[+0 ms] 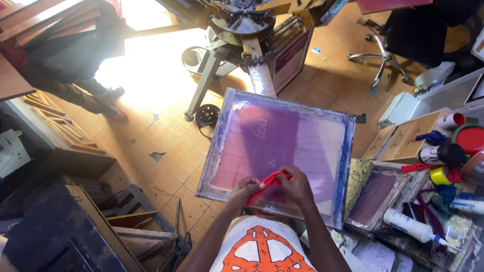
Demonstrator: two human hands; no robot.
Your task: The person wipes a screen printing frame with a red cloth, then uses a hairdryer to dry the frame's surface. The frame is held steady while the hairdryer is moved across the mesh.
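Observation:
A framed printing screen (282, 141) with a purple mesh lies flat on the arm of a rotary press (242, 22). Both my hands meet over its near edge and share a red cloth (269, 184). My left hand (245, 187) pinches the cloth's left end. My right hand (296, 185) grips its upper right part, fingers curled. The cloth hangs down between them over the frame's near rail. Below, my white shirt with an orange pattern (262, 249) shows.
A cluttered bench on the right holds a smaller screen (373, 196), a white tube (411, 226), a red-lidded tub (470, 138), a yellow tape roll (439, 175) and rags. An office chair (385, 58) stands behind. Wooden frames (136, 221) lie at left; another person's legs (91, 95) stand far left.

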